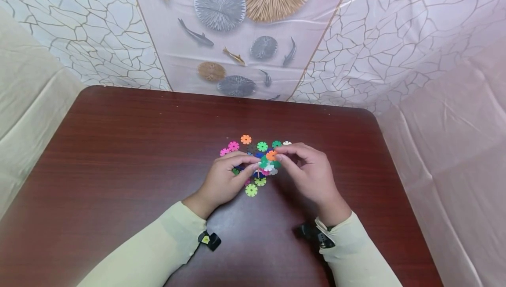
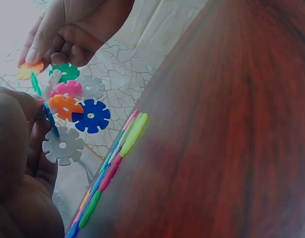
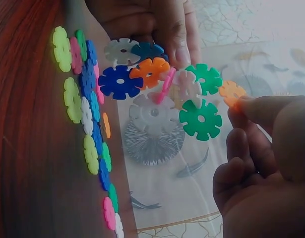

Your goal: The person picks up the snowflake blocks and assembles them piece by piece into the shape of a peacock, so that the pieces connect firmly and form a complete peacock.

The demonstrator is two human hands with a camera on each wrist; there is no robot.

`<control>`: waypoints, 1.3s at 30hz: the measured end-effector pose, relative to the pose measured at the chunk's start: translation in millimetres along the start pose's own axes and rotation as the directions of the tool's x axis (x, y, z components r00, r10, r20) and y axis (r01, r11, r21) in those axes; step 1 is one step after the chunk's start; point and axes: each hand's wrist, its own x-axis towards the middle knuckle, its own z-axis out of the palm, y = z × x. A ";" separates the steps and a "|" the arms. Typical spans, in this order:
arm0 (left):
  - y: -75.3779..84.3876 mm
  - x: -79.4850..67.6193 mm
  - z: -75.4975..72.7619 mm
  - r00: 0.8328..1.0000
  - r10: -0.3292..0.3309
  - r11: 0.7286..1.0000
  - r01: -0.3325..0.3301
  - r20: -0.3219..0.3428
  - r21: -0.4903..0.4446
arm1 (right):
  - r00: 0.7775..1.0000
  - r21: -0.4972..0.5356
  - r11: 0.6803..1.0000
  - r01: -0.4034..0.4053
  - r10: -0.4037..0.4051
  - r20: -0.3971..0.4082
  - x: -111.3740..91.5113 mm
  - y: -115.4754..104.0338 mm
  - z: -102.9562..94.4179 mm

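Holding joined discs point(image 3: 166, 85), sleeves point(image 1: 146, 245) in head view only

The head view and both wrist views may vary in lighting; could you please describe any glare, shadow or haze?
Head view: soft glare on the table, dark shadow beside the right hand; left wrist view: washed-out upper left corner, left hand dim; right wrist view: slightly hazy, but notches on the disc cluster are readable.

Smooth plastic discs point(image 3: 144, 72); glossy wood-grain tabletop point(image 1: 126, 146).
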 end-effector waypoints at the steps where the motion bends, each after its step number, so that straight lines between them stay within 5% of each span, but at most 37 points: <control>1: 0.5 0.1 -0.1 1.000 0.002 1.000 -0.002 0.001 0.000 | 1.000 -0.008 1.000 0.011 -0.011 -0.001 -0.1 -0.4 -0.1; 11: 3.3 0.0 0.1 1.000 0.001 1.000 -0.001 -0.003 0.016 | 0.991 -0.035 0.991 0.130 -0.130 -0.013 0.0 -2.8 2.0; 39: 3.3 -1.5 1.2 0.999 -0.052 0.999 0.051 -0.008 -0.018 | 0.990 -0.087 0.986 0.141 -0.141 0.010 -2.7 -4.8 8.0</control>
